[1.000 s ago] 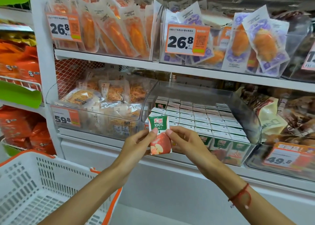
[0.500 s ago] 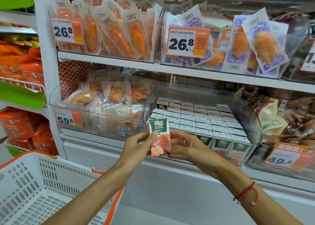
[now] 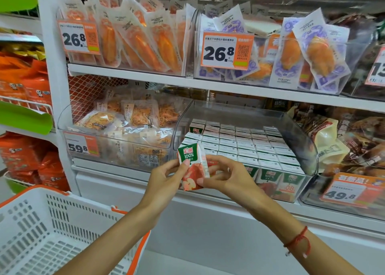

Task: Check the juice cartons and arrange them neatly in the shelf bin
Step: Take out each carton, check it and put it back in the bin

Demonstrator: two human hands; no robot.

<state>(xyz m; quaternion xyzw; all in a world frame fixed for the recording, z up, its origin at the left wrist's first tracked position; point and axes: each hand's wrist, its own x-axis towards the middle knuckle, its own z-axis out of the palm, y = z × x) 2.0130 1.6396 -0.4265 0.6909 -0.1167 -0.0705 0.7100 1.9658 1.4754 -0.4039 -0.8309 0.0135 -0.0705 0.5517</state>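
Juice carton (image 3: 192, 166) held up in front of the clear shelf bin (image 3: 308, 149), just off the bin's front-left corner, tilted slightly with its top toward 11 o'clock. Left hand (image 3: 164, 176) at the carton's 9 o'clock side, grip pinching the left edge, thumb tip on the front face. Right hand (image 3: 225, 175) at 3 o'clock, fingers curled round the right edge and lower corner, grip pinching too.

Edges/room: bin front lip low, side walls rise toward the back, top open. Packed cartons (image 3: 245, 147) fill it in tight rows, tops level. Possible gap at the front-left corner behind the held carton, hidden, can't tell. Upper shelf (image 3: 208, 85) overhangs at 12 o'clock, with open air between it and the carton tops. Neighbour bin of snack packs (image 3: 125, 126) touches the juice bin wall at 9 o'clock. White basket with orange rim (image 3: 52, 229) at 7 o'clock, well below the hands.

Carton look: small box, green top panel with red logo and "100%", red apple picture below, white side panel with fine print, too small to read. Corners look square. Front-row cartons in the bin show the same green and apple face.
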